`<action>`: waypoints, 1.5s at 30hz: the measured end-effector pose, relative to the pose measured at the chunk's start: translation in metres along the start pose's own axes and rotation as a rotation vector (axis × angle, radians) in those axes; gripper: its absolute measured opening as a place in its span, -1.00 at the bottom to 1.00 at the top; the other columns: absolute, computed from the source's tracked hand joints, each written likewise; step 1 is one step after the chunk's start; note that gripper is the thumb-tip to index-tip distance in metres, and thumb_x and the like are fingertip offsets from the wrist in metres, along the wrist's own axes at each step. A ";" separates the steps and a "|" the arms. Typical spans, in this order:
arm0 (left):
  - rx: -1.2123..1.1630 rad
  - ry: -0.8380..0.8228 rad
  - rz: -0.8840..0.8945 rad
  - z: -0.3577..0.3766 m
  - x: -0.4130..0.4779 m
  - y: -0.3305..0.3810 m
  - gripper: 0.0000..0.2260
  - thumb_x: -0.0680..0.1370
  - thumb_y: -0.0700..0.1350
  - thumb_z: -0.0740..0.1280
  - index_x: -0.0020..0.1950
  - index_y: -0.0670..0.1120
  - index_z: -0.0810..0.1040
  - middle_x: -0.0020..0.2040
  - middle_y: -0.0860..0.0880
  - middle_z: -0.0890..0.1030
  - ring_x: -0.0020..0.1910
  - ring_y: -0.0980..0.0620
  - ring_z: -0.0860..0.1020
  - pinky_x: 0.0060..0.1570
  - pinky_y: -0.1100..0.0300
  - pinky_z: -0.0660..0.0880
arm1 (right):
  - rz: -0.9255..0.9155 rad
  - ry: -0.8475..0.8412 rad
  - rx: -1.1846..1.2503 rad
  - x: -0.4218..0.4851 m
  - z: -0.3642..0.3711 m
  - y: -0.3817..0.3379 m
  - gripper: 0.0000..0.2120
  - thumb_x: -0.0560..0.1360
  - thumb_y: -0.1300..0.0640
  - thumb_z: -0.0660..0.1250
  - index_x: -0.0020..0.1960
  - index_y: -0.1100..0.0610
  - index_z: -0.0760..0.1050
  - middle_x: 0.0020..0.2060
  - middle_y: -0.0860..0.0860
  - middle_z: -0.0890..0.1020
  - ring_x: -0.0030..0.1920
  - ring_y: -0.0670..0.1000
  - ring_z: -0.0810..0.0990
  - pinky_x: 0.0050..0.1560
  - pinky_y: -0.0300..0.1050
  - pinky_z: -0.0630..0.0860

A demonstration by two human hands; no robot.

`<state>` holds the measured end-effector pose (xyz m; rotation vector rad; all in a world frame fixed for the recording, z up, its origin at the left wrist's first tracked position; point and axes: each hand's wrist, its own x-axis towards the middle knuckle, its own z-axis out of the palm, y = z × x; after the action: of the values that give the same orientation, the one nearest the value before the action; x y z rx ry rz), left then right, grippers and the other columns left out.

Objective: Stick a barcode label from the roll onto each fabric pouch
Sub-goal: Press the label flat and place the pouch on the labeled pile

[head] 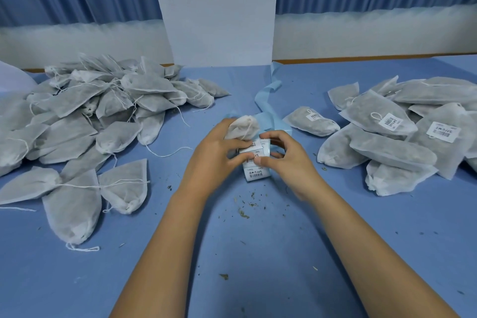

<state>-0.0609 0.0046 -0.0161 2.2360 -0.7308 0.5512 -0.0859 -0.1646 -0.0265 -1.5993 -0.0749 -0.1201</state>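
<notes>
On your left, a heap of unlabelled fabric pouches (98,116) with loose drawstrings covers the blue worktop (232,253). At the centre, your left hand (214,160) grips one pouch (242,128) between palm and curled fingers, while its thumb presses on the label roll (255,160). Your right hand (286,160) pinches the edge of a barcode label on that roll between thumb and forefinger. Behind the hands, a strip of pale blue backing paper (267,95) trails away across the worktop. Small dried crumbs (244,213) lie scattered near your wrists. On your right, a single labelled pouch (311,121) lies apart, just beside a pile of labelled pouches (402,134).
</notes>
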 end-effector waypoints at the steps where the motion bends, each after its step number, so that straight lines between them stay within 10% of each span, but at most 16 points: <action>1: -0.015 0.009 -0.008 0.000 0.000 0.000 -0.82 0.45 -0.12 0.51 0.04 -0.08 0.72 0.23 -0.01 0.53 0.22 0.04 0.51 0.19 0.17 0.45 | -0.007 -0.005 -0.013 0.000 0.000 0.001 -0.60 0.39 0.39 0.45 0.14 0.08 0.48 0.11 0.05 0.56 -0.03 -0.21 0.60 -0.18 -0.41 0.50; 8: -0.213 0.115 -0.156 -0.001 -0.002 0.006 -0.91 0.48 -0.26 0.46 -0.08 -0.10 0.73 -0.04 0.13 0.53 -0.07 0.32 0.51 -0.05 0.52 0.36 | -0.026 -0.041 -0.091 0.004 -0.003 0.002 -0.57 0.37 0.36 0.47 0.14 0.03 0.49 0.11 -0.07 0.57 0.17 -0.05 0.54 0.00 -0.32 0.54; 16: -0.399 0.787 -0.329 -0.018 0.000 0.010 -0.81 0.52 -0.22 0.41 -0.04 0.08 0.64 -0.04 0.09 0.51 -0.15 0.38 0.48 -0.13 0.50 0.36 | -0.041 0.051 -0.099 0.008 0.000 0.003 -0.61 0.41 0.31 0.47 0.15 0.11 0.42 0.13 -0.11 0.53 0.17 -0.20 0.51 0.23 -0.17 0.49; 22: -0.085 0.580 0.050 -0.006 -0.004 0.019 -0.87 0.47 -0.27 0.45 0.01 -0.21 0.69 -0.01 -0.07 0.48 -0.01 0.25 0.44 0.07 0.49 0.34 | -0.396 0.221 -0.197 -0.002 0.001 -0.009 -0.93 0.49 0.12 0.38 -0.15 0.10 0.57 -0.15 -0.07 0.62 -0.10 -0.08 0.56 0.03 -0.15 0.48; 31: 0.027 0.448 0.292 -0.001 -0.004 0.022 -0.87 0.43 -0.28 0.51 -0.05 -0.27 0.68 0.03 -0.23 0.55 0.09 0.14 0.46 0.15 0.45 0.35 | -0.114 -0.011 0.271 -0.009 0.006 -0.021 -0.74 0.49 0.04 0.36 -0.34 0.08 0.64 -0.39 0.03 0.61 -0.40 -0.07 0.47 -0.28 -0.26 0.40; 41: -0.443 0.386 -0.233 -0.011 -0.002 0.029 -0.77 0.49 -0.24 0.45 0.10 0.01 0.63 0.19 -0.11 0.55 0.20 0.21 0.51 0.25 0.32 0.39 | -0.197 0.309 0.285 -0.009 -0.011 -0.031 -0.74 0.48 0.31 0.22 -0.36 0.12 0.43 -0.49 -0.08 0.44 -0.42 -0.09 0.35 -0.35 -0.31 0.32; 45: -0.421 0.270 -0.236 -0.008 -0.002 0.033 -0.65 0.43 -0.30 0.49 0.15 0.00 0.62 0.17 -0.06 0.49 0.15 0.36 0.46 0.21 0.45 0.34 | -0.458 0.164 0.192 -0.018 -0.002 -0.034 -0.85 0.47 0.25 0.27 -0.28 0.12 0.46 -0.41 -0.18 0.51 -0.35 -0.18 0.43 -0.27 -0.37 0.36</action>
<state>-0.0848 -0.0084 0.0048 1.7813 -0.3933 0.5144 -0.1076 -0.1650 0.0048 -1.3523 -0.3164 -0.5817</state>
